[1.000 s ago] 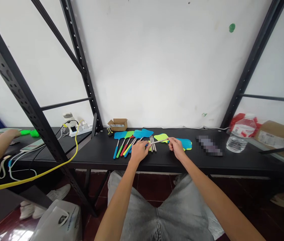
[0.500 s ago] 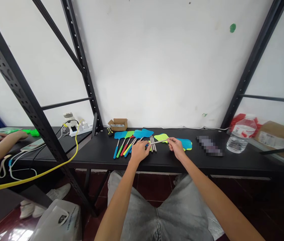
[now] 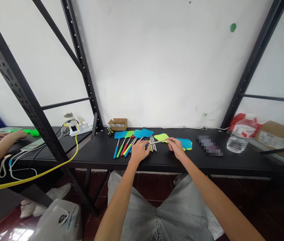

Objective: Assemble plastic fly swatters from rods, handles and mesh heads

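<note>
Between my two hands runs a thin metal rod point(image 3: 157, 142), nearly level above the table. My left hand point(image 3: 139, 150) is closed around its left end, where a bit of blue handle shows at the fingers. With thumb and fingertips, my right hand point(image 3: 175, 146) pinches the other end. Several loose metal rods point(image 3: 153, 144) lie beneath the held one. Fly swatters with blue, green and red parts, one with a blue head point(image 3: 120, 135), are lined up left of my left hand. A yellow-green swatter head point(image 3: 161, 137) and blue heads point(image 3: 185, 144) lie near my right hand.
A small open cardboard box point(image 3: 118, 124) stands at the back. To the right are a blurred-out flat object point(image 3: 209, 145), a water bottle point(image 3: 241, 135) and a carton point(image 3: 274, 137). A yellow cable point(image 3: 75, 147) crosses at left, near another person's arm point(image 3: 0, 147).
My right hand has shifted very slightly left along the rod. My left hand and the things on the table look the same.
</note>
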Available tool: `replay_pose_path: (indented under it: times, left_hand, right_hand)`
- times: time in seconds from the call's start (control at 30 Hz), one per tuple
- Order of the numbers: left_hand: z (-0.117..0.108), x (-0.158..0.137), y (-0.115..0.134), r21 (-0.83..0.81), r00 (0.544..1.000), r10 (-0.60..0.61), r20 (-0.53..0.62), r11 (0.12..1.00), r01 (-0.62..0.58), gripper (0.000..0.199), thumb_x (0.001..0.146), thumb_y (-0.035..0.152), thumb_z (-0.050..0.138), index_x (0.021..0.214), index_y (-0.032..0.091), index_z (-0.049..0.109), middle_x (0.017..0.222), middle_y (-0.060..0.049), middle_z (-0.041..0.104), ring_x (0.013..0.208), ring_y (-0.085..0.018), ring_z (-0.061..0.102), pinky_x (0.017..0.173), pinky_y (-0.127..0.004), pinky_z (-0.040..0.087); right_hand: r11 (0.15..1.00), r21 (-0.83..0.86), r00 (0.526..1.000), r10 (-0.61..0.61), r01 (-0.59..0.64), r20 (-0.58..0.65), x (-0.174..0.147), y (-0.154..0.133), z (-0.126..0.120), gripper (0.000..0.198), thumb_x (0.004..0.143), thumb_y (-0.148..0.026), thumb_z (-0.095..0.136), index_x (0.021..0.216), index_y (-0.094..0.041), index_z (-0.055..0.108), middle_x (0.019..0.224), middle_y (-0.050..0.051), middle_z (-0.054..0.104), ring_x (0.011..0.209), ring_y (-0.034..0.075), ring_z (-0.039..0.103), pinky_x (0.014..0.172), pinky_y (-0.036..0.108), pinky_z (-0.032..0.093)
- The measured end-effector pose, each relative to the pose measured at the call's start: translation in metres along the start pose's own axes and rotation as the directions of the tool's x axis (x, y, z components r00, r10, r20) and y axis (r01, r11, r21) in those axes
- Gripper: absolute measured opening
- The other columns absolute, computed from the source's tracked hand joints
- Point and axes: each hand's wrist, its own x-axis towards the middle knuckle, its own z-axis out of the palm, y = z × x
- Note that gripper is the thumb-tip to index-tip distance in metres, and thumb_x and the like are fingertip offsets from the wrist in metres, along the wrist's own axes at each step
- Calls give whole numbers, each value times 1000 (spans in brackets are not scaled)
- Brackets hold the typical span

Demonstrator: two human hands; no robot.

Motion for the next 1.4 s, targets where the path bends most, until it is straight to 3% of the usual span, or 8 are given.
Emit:
replay_pose_path:
  times: [0.63,0.83,1.1,1.4]
  left_hand:
    - [2,0,-1,8,1000,-1,-14,1000,1,21,88,25,53,101,26,69,93,-3,72,95,-22,61,68,-28,42]
    - [1,0,0,14,1000,-16,-3,1000,16,22,92,36,52,100,25,70,93,-4,72,96,-22,61,68,-27,41]
    - [2,0,-5,11,1000,0,9,1000,0,39,95,57,47,104,27,70,92,-4,73,91,-21,62,64,-26,36]
    - [3,0,-7,38,1000,-1,22,999,0,44,99,55,37,101,27,71,93,-5,72,90,-20,62,61,-26,34]
  right_hand:
    - [998,-58,998,-17,20,58,-2,-2,1,32,73,-45,72,88,-17,70,46,-7,40,43,9,31,40,23,21]
    - [997,-75,997,1,5,76,-3,-3,0,33,75,-44,71,93,-16,71,48,-6,41,45,9,31,41,23,21]
    - [994,-109,993,1,12,117,-3,-3,-1,39,76,-45,69,99,-14,71,48,-6,43,46,9,32,44,23,23]
    - [990,-142,992,9,9,127,-3,-2,-1,41,76,-45,67,100,-12,71,49,-6,44,46,9,32,45,23,23]
